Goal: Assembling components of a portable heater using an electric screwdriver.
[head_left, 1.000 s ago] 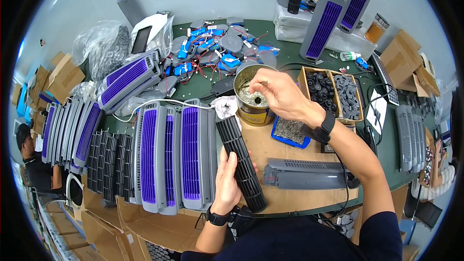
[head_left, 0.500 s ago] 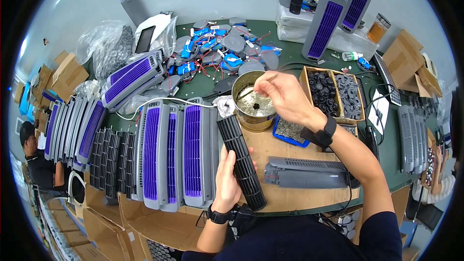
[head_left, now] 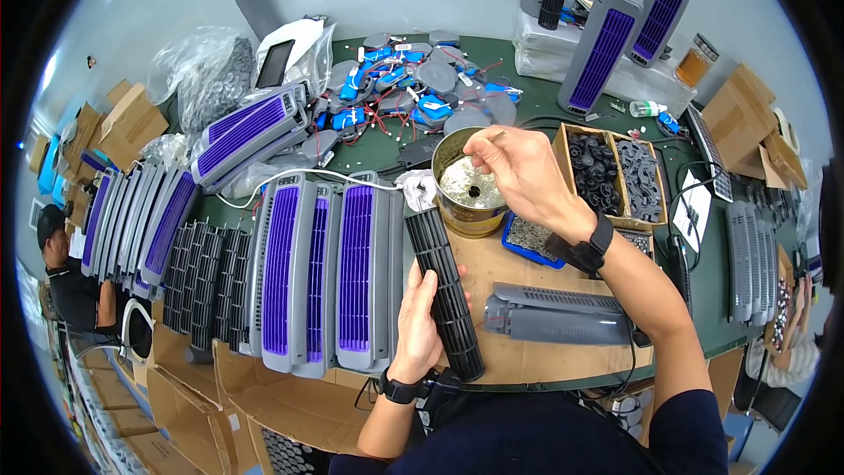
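Observation:
My left hand (head_left: 418,330) is wrapped round a black slatted cylindrical fan wheel (head_left: 447,303), tilted with its upper end beside the tin. Over the rim of an open metal tin (head_left: 475,222), my right hand (head_left: 532,171) is closed in a pinch; what its fingertips hold, if anything, is too small to make out. Pale, whitish grease-like stuff (head_left: 466,180) with a dark hole in it fills part of the tin. A crumpled white cloth (head_left: 417,189) lies between the tin and the fan wheel's top end.
A grey fan housing (head_left: 563,315) lies on cardboard (head_left: 519,365) at right. Beside the tin are a blue tray (head_left: 534,251) of small metal parts and a wooden box (head_left: 613,178) of black parts. Purple-grilled housings (head_left: 356,273) and black fan wheels (head_left: 202,286) line the left. Wired discs (head_left: 435,79) heap behind.
My right hand stays pinched above the tin; a thin dark stick seen below its fingers earlier no longer shows clearly. The whole view has shifted slightly, and my left hand still holds the fan wheel.

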`<state>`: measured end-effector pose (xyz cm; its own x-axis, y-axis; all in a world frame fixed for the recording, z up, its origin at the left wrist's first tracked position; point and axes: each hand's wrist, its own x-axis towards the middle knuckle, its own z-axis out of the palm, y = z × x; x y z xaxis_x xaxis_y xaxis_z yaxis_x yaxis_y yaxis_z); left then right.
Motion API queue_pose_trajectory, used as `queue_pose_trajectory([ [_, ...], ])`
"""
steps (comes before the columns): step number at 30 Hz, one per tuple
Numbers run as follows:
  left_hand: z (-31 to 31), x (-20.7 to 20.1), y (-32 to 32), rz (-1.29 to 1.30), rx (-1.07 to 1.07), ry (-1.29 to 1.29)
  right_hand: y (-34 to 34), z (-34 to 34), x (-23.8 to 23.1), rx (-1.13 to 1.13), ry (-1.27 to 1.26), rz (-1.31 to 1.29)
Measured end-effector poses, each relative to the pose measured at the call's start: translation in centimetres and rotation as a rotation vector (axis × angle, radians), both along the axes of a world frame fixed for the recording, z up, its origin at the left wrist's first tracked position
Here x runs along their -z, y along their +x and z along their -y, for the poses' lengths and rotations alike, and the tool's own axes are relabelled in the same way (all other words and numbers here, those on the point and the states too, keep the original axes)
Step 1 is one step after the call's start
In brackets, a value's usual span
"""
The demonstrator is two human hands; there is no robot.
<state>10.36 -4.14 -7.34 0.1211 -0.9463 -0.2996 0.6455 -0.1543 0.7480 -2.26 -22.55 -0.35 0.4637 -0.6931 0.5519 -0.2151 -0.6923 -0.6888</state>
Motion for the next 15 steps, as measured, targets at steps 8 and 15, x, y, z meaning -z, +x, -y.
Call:
queue_pose_trajectory([
  [8, -0.4, -0.1, 0.1, 0.006, -0.005, -0.003, -1.7, -0.3, -1.1, 0.046, 0.360, 0.135],
  [15, -0.9, -0.1, -0.4, 0.160, -0.023, -0.073, -6.7, -1.1, -1.8, -0.073, 0.586, 0.453],
])
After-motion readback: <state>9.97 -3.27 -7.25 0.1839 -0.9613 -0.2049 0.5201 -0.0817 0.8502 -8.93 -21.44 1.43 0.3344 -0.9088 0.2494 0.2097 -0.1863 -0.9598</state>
